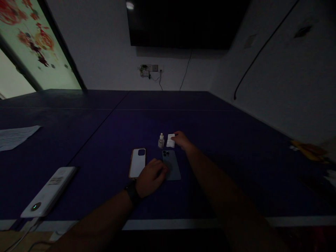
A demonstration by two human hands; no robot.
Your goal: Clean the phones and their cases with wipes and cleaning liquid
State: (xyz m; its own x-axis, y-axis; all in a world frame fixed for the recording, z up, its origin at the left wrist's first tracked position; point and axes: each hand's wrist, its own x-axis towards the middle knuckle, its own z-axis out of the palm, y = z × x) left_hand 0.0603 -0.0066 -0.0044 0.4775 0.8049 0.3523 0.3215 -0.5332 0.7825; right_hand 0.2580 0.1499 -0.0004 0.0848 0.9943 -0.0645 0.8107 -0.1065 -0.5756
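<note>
The right hand (182,140) pinches the right edge of a small, flat, white rectangular packet (170,140), thumb over its face; whether the packet is lifted off the dark purple surface (210,120) cannot be told. Just left of the packet, a small clear bottle with a white cap (161,141) stands upright.

The left hand (151,177), with a dark watch (132,192) on its wrist, is loosely curled, its fingertips at the left edge of a blue-grey rectangular smartphone (172,165); whether they grip it cannot be told. The smartphone lies camera side up, nearer the wearer than the right hand. Just beyond the left hand and to its left lies a pale phone case with a brown rim (138,162), partly covered by that hand. Well left of the left hand is a long white box with a lit round display (49,191).
</note>
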